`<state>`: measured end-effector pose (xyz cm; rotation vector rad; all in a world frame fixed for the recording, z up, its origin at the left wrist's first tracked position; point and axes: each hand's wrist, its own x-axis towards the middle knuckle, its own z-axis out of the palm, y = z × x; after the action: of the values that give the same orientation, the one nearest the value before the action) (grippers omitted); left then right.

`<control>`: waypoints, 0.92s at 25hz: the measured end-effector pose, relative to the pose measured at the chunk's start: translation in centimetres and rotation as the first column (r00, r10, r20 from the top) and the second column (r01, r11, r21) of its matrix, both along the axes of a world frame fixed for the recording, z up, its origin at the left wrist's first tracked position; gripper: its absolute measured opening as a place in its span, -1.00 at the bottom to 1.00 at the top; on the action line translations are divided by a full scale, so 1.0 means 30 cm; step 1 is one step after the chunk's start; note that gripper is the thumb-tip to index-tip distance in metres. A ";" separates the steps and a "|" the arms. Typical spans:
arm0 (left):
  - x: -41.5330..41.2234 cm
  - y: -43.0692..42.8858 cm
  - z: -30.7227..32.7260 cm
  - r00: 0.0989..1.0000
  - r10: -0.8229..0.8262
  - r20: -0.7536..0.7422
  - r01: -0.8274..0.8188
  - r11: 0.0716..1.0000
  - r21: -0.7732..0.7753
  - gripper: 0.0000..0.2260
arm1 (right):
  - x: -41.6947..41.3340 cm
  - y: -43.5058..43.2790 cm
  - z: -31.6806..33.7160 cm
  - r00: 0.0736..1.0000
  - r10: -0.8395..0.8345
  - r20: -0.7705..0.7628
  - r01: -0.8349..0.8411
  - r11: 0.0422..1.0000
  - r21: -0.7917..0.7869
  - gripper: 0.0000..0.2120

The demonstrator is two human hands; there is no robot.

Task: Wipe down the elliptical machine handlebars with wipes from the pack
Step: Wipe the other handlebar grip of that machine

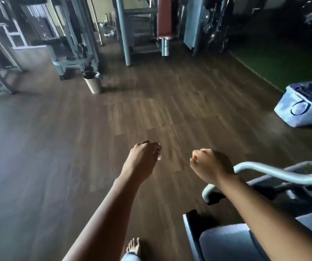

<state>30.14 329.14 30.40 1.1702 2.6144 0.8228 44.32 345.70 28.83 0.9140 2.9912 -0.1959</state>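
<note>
Both arms are stretching forward over the floor. Her or his left hand point(143, 161) is curling its fingers inward and seems to be pinching a white scrap point(159, 157) at the fingertips; blur is making it too hard to tell whether that scrap is a wipe. Beside it, a little apart, the right hand point(210, 166) is balling into a loose fist with nothing showing inside it.

Just behind the right wrist, the silver handlebar point(275, 173) of the elliptical machine point(226, 242) is curving away to the right; whether the wrist is touching it cannot be told. A second curved grey bar point(207, 191) is passing under the right forearm, and the machine's grey body is filling the bottom right corner. Below the arms, a bare foot point(134, 245) is standing on the wooden floor point(57, 147).

Farther out, a metal waste bin point(93, 83) is standing on the floor to the left, near the foot of a grey weight machine point(72, 34). To the right, a white shopping bag point(302, 110) is sitting open at the edge of a green mat point(275, 66). A red padded bench back point(165, 17) is hanging among more gym frames at the far side.
</note>
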 end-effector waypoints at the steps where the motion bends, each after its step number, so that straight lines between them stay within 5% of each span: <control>1: -0.077 0.055 0.003 0.999 -0.051 0.010 0.051 0.999 -0.007 -0.82 | -0.054 0.029 0.005 0.998 -0.061 -0.012 0.061 0.998 -0.002 -0.77; 14: -0.554 0.907 0.022 0.830 -0.557 0.019 0.557 0.829 -0.041 -0.84 | -0.357 0.558 0.027 0.806 -0.555 -0.206 0.557 0.829 -0.056 -0.77; 20: -0.532 1.394 0.089 0.716 -0.696 0.047 0.691 0.717 0.095 -0.91 | -0.333 0.953 0.093 0.710 -0.657 -0.254 0.672 0.739 -0.035 -0.80; 23: -0.465 1.618 0.157 0.582 -0.813 0.022 0.792 0.572 0.211 -0.89 | -0.286 1.113 0.152 0.630 -0.724 -0.282 0.749 0.662 -0.027 -0.81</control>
<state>16.19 377.69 35.11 2.0391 1.5744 0.8546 35.75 379.09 33.40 2.2687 2.6222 -0.1872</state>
